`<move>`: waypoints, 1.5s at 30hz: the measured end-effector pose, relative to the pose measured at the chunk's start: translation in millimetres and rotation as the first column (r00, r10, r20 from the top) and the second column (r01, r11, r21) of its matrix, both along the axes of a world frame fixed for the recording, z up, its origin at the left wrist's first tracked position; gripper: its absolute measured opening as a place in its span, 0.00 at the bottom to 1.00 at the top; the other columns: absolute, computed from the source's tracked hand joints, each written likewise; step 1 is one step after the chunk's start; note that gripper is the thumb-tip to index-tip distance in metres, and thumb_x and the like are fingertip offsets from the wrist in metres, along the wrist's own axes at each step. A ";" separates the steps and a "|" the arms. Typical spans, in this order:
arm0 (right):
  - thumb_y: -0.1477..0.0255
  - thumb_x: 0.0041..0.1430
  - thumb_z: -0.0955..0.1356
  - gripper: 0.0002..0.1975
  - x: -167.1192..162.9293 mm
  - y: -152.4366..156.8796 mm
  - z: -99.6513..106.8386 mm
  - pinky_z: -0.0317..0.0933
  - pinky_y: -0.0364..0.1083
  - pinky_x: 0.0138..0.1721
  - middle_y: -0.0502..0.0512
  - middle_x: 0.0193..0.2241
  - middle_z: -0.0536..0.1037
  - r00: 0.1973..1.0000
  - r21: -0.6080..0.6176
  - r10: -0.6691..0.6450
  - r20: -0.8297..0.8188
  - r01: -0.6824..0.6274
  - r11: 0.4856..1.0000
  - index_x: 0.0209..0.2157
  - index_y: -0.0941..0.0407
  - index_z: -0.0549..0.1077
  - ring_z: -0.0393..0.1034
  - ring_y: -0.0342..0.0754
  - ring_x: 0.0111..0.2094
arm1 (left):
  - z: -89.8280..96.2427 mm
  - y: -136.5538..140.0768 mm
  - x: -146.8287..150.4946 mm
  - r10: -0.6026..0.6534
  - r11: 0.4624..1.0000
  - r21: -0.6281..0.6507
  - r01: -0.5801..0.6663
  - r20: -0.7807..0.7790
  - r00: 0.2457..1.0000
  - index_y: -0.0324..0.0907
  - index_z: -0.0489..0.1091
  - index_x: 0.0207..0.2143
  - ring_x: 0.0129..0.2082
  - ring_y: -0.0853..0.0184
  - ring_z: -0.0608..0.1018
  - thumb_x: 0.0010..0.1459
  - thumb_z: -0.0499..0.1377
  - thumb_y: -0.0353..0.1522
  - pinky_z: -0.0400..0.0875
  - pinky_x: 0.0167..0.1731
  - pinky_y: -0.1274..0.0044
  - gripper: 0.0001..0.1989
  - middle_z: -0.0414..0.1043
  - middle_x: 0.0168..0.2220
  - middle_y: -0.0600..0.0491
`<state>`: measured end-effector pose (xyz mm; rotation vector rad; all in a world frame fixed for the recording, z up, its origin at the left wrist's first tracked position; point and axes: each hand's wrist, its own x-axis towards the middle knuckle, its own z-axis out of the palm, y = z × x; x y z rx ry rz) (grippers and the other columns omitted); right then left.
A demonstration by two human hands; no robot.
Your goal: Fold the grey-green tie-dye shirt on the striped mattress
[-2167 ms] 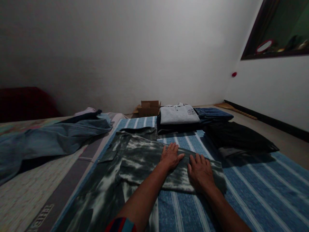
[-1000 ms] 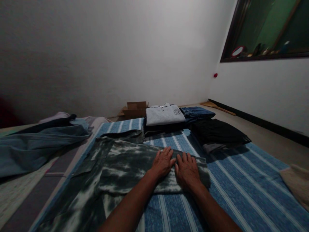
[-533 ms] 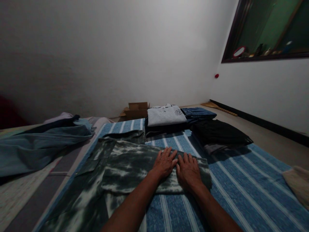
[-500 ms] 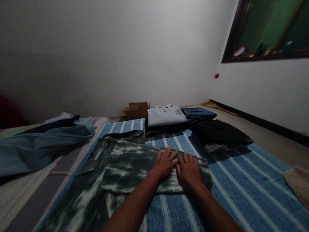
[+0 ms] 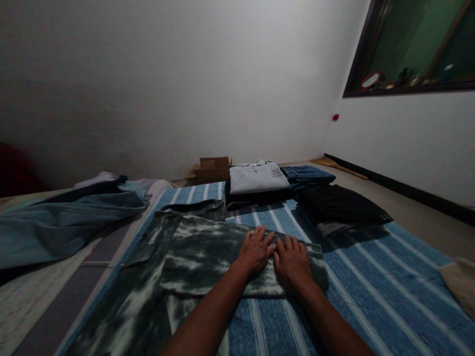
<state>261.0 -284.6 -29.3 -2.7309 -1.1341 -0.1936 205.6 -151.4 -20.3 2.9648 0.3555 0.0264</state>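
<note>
Dark green and white tie-dye trousers [image 5: 208, 252] lie on a blue striped sheet [image 5: 371, 277], with one leg folded across to the right over the rest. My left hand [image 5: 256, 249] rests flat on the folded leg, fingers spread. Right beside it, my right hand [image 5: 293, 262] presses on the same leg close to its hem end, fingers stretched out. The two thumbs meet or nearly meet. The lower part of the trousers runs toward the bottom left, partly hidden by my left forearm.
Behind the trousers sits a folded grey sweatshirt [image 5: 258, 178] on a dark pile, beside folded blue jeans [image 5: 308, 175]. Black folded clothes [image 5: 343, 205] lie to the right. Loose light-blue jeans [image 5: 67, 222] are heaped at left. A cardboard box [image 5: 211, 170] stands by the wall.
Both hands stay flat on the folded trouser leg, almost unmoved. The whole view has shifted very slightly.
</note>
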 end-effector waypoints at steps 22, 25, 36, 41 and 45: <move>0.65 0.63 0.59 0.23 1.3 -1.5 0.3 0.43 0.57 0.56 0.65 0.59 0.64 1.000 -0.007 0.011 0.002 -0.011 1.000 0.58 0.56 0.66 0.52 0.62 0.60 | 1.0 -4.1 2.3 0.073 0.997 0.001 -0.073 -0.008 0.997 0.43 0.51 0.64 0.67 0.58 0.47 0.65 0.38 0.47 0.45 0.61 0.58 0.30 0.46 0.67 0.47; 0.65 0.63 0.59 0.23 0.8 -1.9 -0.7 0.43 0.56 0.56 0.65 0.59 0.64 1.000 0.000 0.010 0.018 -0.010 1.000 0.58 0.56 0.65 0.52 0.62 0.60 | -0.9 -3.4 2.9 0.087 0.996 -0.001 -0.087 -0.007 0.996 0.43 0.51 0.64 0.67 0.58 0.46 0.65 0.37 0.48 0.45 0.62 0.58 0.31 0.45 0.67 0.47; 0.62 0.62 0.60 0.24 2.0 -5.4 5.0 0.43 0.57 0.56 0.68 0.55 0.67 0.998 -0.001 -0.028 0.048 0.028 1.000 0.56 0.59 0.67 0.56 0.62 0.57 | 1.3 -4.9 4.4 0.123 0.992 -0.021 -0.123 -0.025 0.992 0.41 0.51 0.64 0.67 0.58 0.45 0.64 0.37 0.49 0.43 0.62 0.59 0.33 0.43 0.68 0.46; 0.60 0.63 0.59 0.22 8.5 -16.4 18.9 0.43 0.58 0.55 0.67 0.52 0.70 1.000 0.003 -0.012 0.011 0.012 1.000 0.51 0.59 0.69 0.59 0.60 0.55 | 0.3 -4.7 4.6 0.121 0.992 -0.020 -0.121 -0.021 0.992 0.40 0.50 0.65 0.67 0.58 0.45 0.64 0.38 0.49 0.42 0.62 0.58 0.33 0.43 0.68 0.46; 0.61 0.62 0.60 0.18 21.5 -24.9 23.0 0.46 0.56 0.53 0.62 0.47 0.73 0.995 -0.024 0.020 -0.101 -0.023 0.999 0.46 0.57 0.71 0.61 0.56 0.53 | 0.3 -5.0 4.6 0.121 0.992 -0.017 -0.122 -0.020 0.992 0.41 0.50 0.65 0.67 0.58 0.45 0.64 0.38 0.49 0.42 0.62 0.58 0.33 0.43 0.68 0.46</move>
